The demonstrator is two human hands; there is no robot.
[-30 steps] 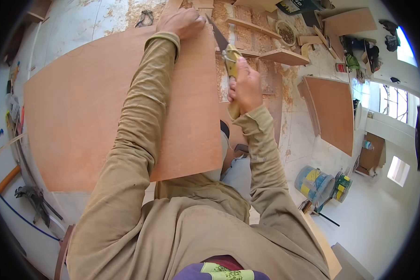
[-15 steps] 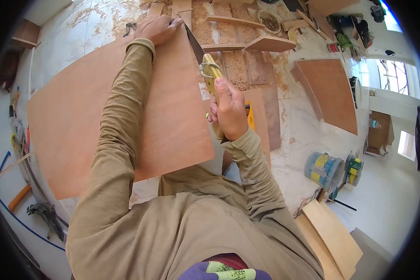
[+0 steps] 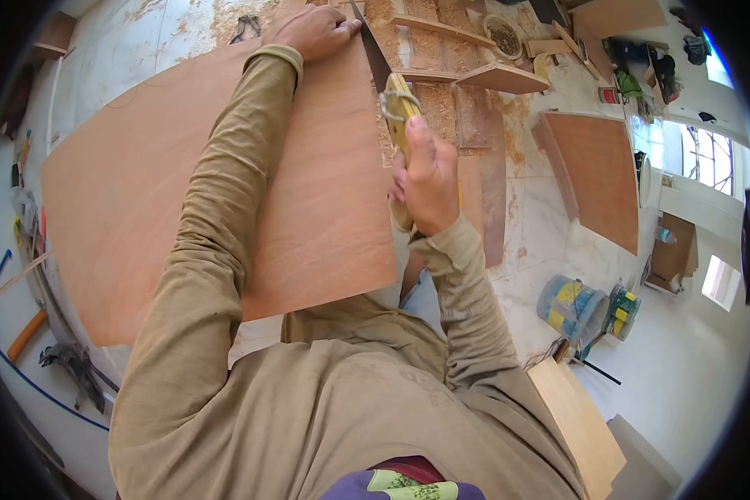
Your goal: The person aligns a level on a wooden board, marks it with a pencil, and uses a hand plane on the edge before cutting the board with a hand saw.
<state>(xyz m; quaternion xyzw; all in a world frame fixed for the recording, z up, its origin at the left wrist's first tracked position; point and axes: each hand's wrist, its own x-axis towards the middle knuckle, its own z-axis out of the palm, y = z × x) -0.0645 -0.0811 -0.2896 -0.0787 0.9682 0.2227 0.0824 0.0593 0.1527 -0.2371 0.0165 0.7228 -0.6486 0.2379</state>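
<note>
A large reddish-brown plywood sheet [image 3: 325,200] lies in front of me, its right edge running away from my body. My left hand [image 3: 315,33] bears down at the far end of this sheet, fingers curled at the edge and partly hidden. In my right hand [image 3: 429,179] is the yellowish handle of a handsaw [image 3: 402,100], with cord wound round its upper part. The dark blade slants forward from the handle along the sheet's right edge, its tip close to my left hand.
Sawdust and wood strips [image 3: 442,32] cover the floor ahead, near a round container [image 3: 502,37]. A curved-edge panel [image 3: 592,171] stands to the right. Nearer are a blue bucket [image 3: 571,308] and pale boards [image 3: 579,417]. An orange-handled tool [image 3: 27,335] lies at left.
Both hands and the saw appear farther up and right in the picture, partly because the view has shifted. The yellow object beside my right wrist is now almost hidden.
</note>
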